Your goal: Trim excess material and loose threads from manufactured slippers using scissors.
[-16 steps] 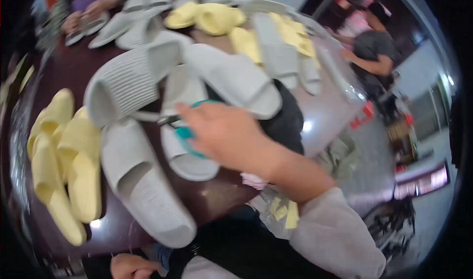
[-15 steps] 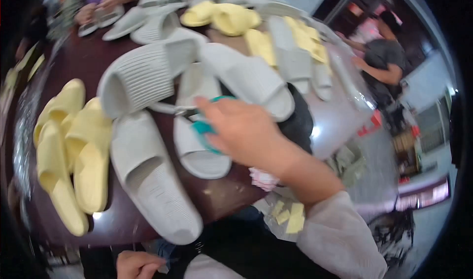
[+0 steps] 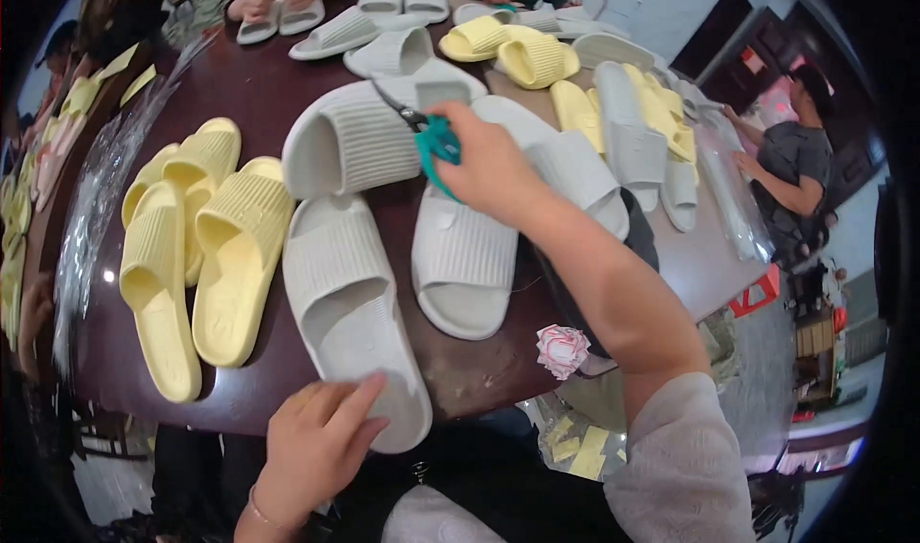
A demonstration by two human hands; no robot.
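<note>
Teal-handled scissors (image 3: pixel 437 150) are in my right hand (image 3: pixel 494 169), their dark blades pointing up and left over a large ribbed grey slipper (image 3: pixel 369 140). My left hand (image 3: pixel 311 442) is at the heel of another grey slipper (image 3: pixel 350 275) near the table's front edge. Its index finger and thumb are apart, the index over the slipper's sole; whether it touches is hard to tell. Below the scissors lies a third grey slipper (image 3: pixel 465 265). Beyond my right forearm sits one more grey slipper (image 3: pixel 575 174), partly covering something black.
Yellow slippers (image 3: pixel 244 236) stand at the left of the dark table (image 3: pixel 254 92). More grey and yellow slippers (image 3: pixel 537 56) crowd the far side. A pink-white flower-like ornament (image 3: pixel 563 351) is by my right forearm. Across the table, a person's hands (image 3: pixel 257 4) hold grey slippers.
My right hand has lifted the scissors up from the grey slipper, so the blades now show. My left hand has come up from below the table edge to the near slipper's heel. The view has shifted.
</note>
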